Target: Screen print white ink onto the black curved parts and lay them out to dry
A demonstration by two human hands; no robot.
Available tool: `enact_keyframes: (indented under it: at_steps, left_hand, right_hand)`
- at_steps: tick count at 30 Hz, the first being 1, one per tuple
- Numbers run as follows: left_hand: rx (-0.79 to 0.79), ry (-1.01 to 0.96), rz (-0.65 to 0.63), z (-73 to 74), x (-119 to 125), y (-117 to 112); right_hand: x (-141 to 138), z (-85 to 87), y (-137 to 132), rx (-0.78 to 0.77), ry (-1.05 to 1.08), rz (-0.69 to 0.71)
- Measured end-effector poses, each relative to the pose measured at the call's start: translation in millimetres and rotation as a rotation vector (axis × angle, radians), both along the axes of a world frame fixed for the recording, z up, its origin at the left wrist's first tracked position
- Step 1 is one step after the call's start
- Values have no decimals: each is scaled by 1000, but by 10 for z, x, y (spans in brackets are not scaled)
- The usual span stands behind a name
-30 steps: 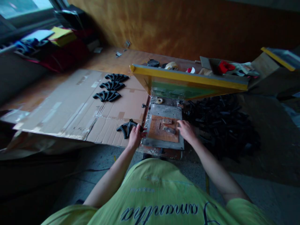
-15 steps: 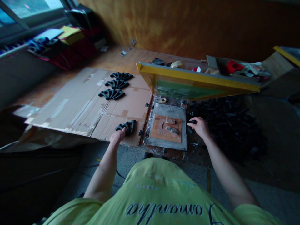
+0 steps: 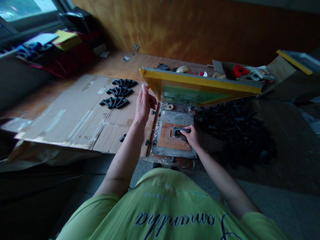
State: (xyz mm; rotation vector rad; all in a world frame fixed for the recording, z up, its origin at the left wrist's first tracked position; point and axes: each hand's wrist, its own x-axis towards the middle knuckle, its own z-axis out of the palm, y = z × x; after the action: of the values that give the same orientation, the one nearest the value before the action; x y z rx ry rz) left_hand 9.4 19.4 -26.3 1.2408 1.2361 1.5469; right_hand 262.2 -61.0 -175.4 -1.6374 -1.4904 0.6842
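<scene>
While the right hand (image 3: 192, 136) grips a black curved plastic piece (image 3: 180, 130), fingers closed over it, the piece lies on the orange-brown jig plate (image 3: 166, 141) of the grey metal platen (image 3: 175, 117); a dark pile of similar pieces (image 3: 237, 130) sits just right of the platen. Left hand (image 3: 143, 104) hangs open & empty above the flattened cardboard sheet (image 3: 75, 116), near the corner of the tilted yellow-framed green screen (image 3: 200, 83); further left, three black stacks (image 3: 117, 93) lie on the cardboard.

I count three stacks of black pieces (image 3: 119, 91) on the cardboard (image 3: 75, 113), one black piece (image 3: 180, 130) on the plate (image 3: 175, 117), and one yellow frame (image 3: 200, 81).
</scene>
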Motion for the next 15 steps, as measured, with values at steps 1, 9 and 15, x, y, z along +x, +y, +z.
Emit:
enact_keyframes:
  at_steps: [1,9,15]
  left_hand:
    - [25,-13,-2,81,51,9]
    - [1,-8,-27,76,80,-235]
    - [-241,25,-105,-381,-132,-833]
  right_hand:
    - [-55,-31,-29,14,-43,37]
    - [-170,-40,-140,108,-649,349]
    - [374,116,-61,124,-503,234]
